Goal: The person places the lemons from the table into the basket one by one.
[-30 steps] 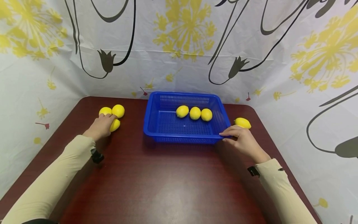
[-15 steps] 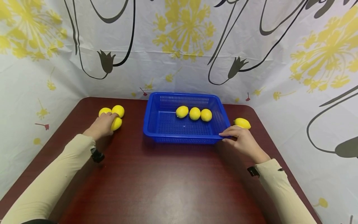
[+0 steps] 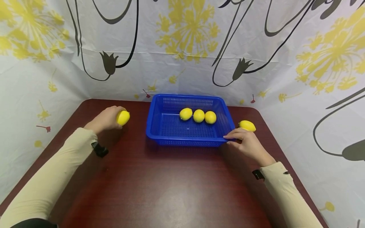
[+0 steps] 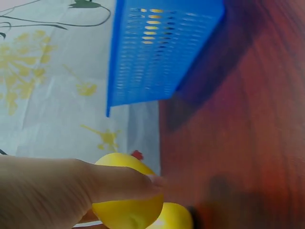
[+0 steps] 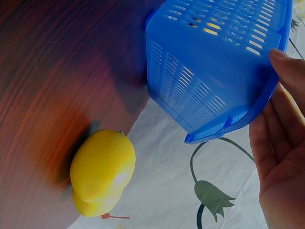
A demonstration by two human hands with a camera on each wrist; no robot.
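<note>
On the left side, my left hand point(image 3: 106, 120) grips a yellow lemon point(image 3: 123, 118), its thumb laid across the fruit in the left wrist view. Just past this held fruit, a second lemon point(image 4: 175, 217) partly shows in that view; the head view hides it behind the hand. My right hand point(image 3: 248, 144) pinches the front right corner of a blue plastic basket point(image 3: 185, 138), thumb on one side of the rim and fingers on the other. Inside the basket, three lemons point(image 3: 198, 116) lie in a row toward the back right.
Right of the basket lies a lemon point(image 3: 247, 125), and another lemon point(image 5: 95, 206) peeks out behind it in the right wrist view. The dark red table point(image 3: 171, 183) meets a white patterned cloth point(image 3: 171, 72) at its back and sides.
My left hand has lifted one lemon from the group at the left and shifted it up and to the right. The right hand and the basket stay in place.
</note>
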